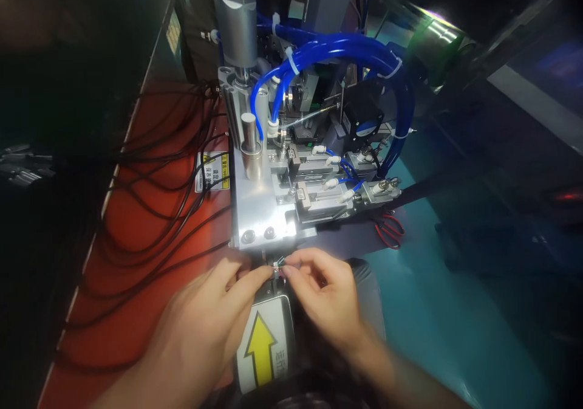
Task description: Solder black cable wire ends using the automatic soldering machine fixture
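Dominating the view, a metal machine (pixel 255 205) stands over a red surface (pixel 100 338), its heavy front plate bolted down, probably to keep it rigid. Blue tubes (pixel 346 47) arch over it, bundled with white ties, likely so they stay clear of the slides below. Black cables (pixel 212 102) trail loosely across the red surface. Nearest the camera, the left hand (pixel 214 312) and right hand (pixel 330 287) meet just before the plate's edge, seemingly to steady fine work from both sides. A plate with a yellow arrow (pixel 260 348) lies beneath, partly covered by the left hand. Red-handled pliers or scissors (pixel 390 231) rest beyond the right hand. Smallest is a wired part (pixel 279 264) between the fingertips: the right thumb and forefinger pinch it; the left thumb touches it, though whether those fingers grip it I cannot tell.
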Motion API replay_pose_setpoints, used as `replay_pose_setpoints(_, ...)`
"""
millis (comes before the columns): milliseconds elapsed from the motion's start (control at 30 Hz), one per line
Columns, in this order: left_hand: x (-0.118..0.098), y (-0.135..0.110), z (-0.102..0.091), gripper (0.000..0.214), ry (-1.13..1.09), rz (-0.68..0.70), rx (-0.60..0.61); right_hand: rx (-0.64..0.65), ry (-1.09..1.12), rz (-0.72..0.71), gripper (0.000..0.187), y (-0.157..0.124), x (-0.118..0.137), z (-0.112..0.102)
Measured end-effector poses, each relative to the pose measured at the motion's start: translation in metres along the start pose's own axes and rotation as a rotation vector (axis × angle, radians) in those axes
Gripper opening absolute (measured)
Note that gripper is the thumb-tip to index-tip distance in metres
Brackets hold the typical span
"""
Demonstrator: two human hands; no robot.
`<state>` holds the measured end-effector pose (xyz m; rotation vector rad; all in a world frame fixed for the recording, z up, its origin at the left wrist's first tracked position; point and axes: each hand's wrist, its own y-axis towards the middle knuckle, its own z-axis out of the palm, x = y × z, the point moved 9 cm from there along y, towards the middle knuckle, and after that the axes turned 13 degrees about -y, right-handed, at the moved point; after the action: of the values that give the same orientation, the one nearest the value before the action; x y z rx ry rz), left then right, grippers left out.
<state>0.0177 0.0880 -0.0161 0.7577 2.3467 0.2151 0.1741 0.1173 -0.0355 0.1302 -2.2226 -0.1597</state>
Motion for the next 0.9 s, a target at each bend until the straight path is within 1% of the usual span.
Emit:
replay_pose_setpoints(67, 0.002, -0.002, 0.001, 0.038, -0.009, -0.007, 0.018, 0.043, 0.028, 0.036, 0.006, 0.002, -0.003, 0.004)
replay_pose_setpoints(200, 0.004, -0.005, 0.004, 0.039, -0.018, -0.028, 0.026, 0.070, -0.043, -0.038, 0.008, 0.007, 0.009, 0.003)
replay_pose_setpoints(300, 0.004, -0.005, 0.003, 0.035, -0.017, -0.029, -0.040, 0.062, -0.115, -0.113, 0.010, 0.008, 0.021, 0.002)
replay_pose_setpoints(367, 0.006, -0.005, 0.001, 0.033, -0.025, -0.043, -0.093, 0.075, -0.124, -0.133, 0.012, 0.007, 0.024, 0.003)
replay_pose_setpoints(400, 0.007, -0.005, 0.002, 0.034, -0.032, -0.050, -0.103, 0.090, -0.107, -0.122, 0.013, 0.006, 0.023, 0.005)
replay_pose_setpoints(533, 0.009, -0.006, 0.005, 0.034, -0.090, -0.082, -0.068, 0.139, 0.042, -0.007, 0.019, 0.000, 0.009, 0.008)
replay_pose_setpoints(633, 0.005, -0.006, 0.001, 0.036, -0.085, -0.057, -0.071, 0.178, 0.112, 0.056, 0.023, -0.005, 0.003, 0.010)
replay_pose_setpoints(700, 0.004, -0.006, 0.001, 0.043, -0.050, -0.055, -0.035, 0.212, 0.129, 0.096, 0.025, -0.007, 0.001, 0.011)
replay_pose_setpoints(800, 0.002, -0.006, 0.005, 0.058, -0.007, -0.045, 0.059, 0.290, 0.154, 0.169, 0.027, -0.008, 0.000, 0.013)
replay_pose_setpoints(900, 0.000, -0.007, 0.005, 0.061, 0.010, -0.029, 0.110, 0.339, 0.173, 0.213, 0.028, -0.008, 0.000, 0.015)
